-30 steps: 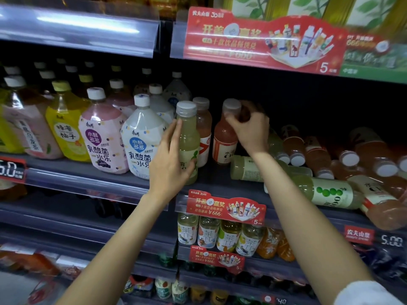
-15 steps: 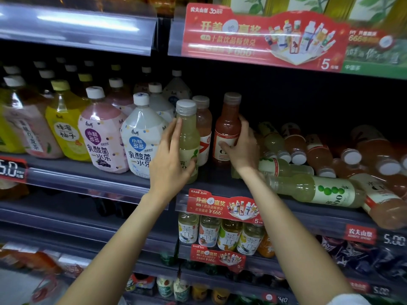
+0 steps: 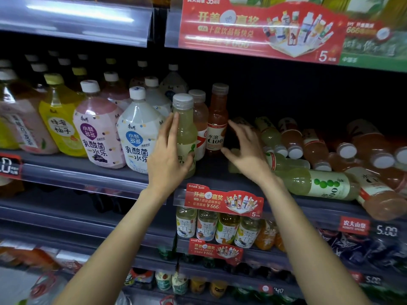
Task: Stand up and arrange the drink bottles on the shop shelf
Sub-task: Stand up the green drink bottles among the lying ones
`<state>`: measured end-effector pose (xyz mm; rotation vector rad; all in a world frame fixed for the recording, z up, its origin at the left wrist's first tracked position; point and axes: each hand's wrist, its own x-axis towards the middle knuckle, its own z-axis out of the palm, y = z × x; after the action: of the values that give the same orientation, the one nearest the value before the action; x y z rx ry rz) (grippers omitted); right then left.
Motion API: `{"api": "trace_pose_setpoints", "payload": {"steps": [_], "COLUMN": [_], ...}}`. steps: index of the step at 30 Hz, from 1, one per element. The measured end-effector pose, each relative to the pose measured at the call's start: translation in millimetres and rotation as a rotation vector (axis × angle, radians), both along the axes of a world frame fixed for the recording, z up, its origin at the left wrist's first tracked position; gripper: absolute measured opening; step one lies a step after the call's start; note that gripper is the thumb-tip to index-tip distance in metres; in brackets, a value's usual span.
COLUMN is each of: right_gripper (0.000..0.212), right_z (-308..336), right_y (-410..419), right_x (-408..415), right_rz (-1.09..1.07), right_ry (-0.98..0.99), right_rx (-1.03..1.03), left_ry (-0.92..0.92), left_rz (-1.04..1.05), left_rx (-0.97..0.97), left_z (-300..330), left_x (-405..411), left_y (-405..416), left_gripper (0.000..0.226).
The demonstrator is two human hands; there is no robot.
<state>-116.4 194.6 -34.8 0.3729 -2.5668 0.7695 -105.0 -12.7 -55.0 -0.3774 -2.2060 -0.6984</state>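
Note:
Three slim bottles stand upright in a row on the middle shelf (image 3: 123, 172): a pale green bottle (image 3: 184, 126) in front, a pink bottle (image 3: 200, 119) behind it, then an orange-red bottle (image 3: 217, 126). My left hand (image 3: 168, 155) is wrapped around the pale green bottle. My right hand (image 3: 246, 150) hovers open just right of the orange-red bottle, apart from it. To the right, several bottles lie on their sides, among them a large green bottle (image 3: 317, 183) and a pink bottle (image 3: 378, 199).
Large white (image 3: 138, 130), pink (image 3: 97, 126) and yellow (image 3: 60, 119) drink jugs stand left of the slim bottles. A red promo tag (image 3: 222, 200) hangs on the shelf edge. Below it stand tea bottles (image 3: 218, 227). The upper shelf's banner (image 3: 253, 29) overhangs.
My right hand stood the orange-red bottle upright, slid down its side, then let go and drew back to the right. My left hand stayed on the pale green bottle.

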Motion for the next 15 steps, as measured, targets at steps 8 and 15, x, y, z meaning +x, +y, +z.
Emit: {"api": "trace_pose_setpoints", "payload": {"steps": [8, 15], "right_gripper": [0.067, 0.064], "right_z": [-4.5, -35.1], "right_y": [59.9, 74.7], "right_x": [41.1, 69.4], "right_rz": [-0.252, -0.557], "right_ry": [-0.030, 0.067], "right_rx": [0.409, 0.359], "left_ry": [0.244, -0.299], "left_rz": [-0.191, -0.381], "left_rx": [-0.058, -0.669], "left_z": [-10.1, 6.6], "left_x": [26.6, -24.5], "left_y": [45.7, 113.5], "left_gripper": [0.053, 0.089]}}
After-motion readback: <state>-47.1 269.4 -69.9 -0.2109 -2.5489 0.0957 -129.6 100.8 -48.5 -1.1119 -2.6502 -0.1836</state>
